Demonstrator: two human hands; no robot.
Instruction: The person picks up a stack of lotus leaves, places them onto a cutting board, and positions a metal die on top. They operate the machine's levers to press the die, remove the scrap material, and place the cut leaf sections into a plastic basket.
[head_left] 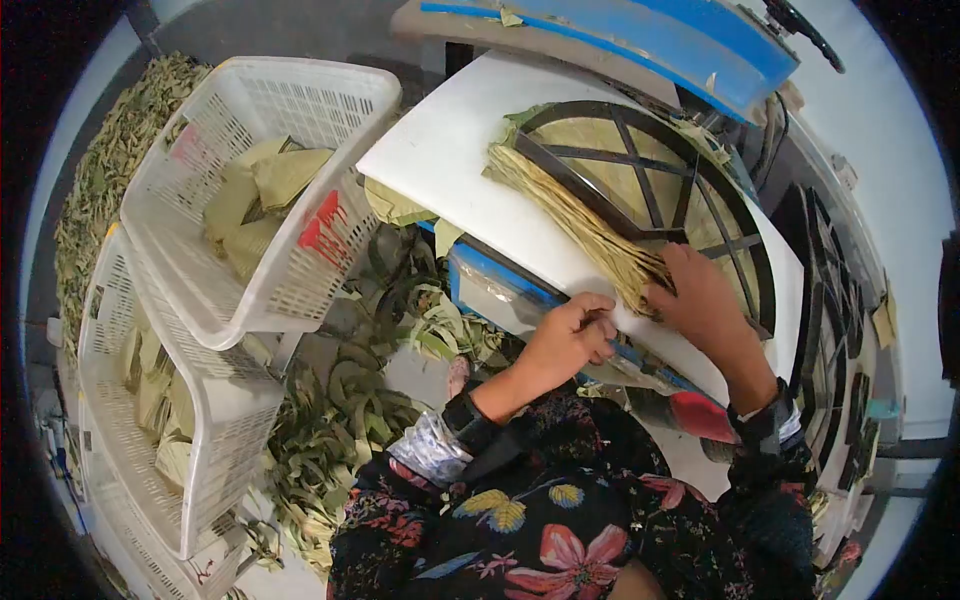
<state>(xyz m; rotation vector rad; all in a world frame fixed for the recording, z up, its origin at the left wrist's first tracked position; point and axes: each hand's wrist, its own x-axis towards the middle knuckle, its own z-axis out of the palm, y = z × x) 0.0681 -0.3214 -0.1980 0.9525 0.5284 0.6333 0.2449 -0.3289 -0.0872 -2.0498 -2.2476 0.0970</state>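
One person works with two hands at one white board [460, 155]. On it lie one black frame [688, 200], curved on its outer side and crossed by bars, and one stack [575, 225] of long, folded-looking leaves along the frame's straight side. The stack's layers are too thin and tight to count.

The right hand [700, 300] pinches the stack's near end between thumb and fingers, beside the frame's lower corner. The left hand [572, 342] is just beside that end, at the board's near edge, its fingers curled in toward the thumb; whether they hold anything cannot be told.

Broad leaf [585, 135] shows through the frame's gaps. At least one more black frame [822, 300] stands right of the board. To the left are two clear baskets, an upper one [285, 295] with two red marks and a lower one [230, 430], both holding leaves. One heap [335, 420] of narrow leaves covers the floor between baskets and person.
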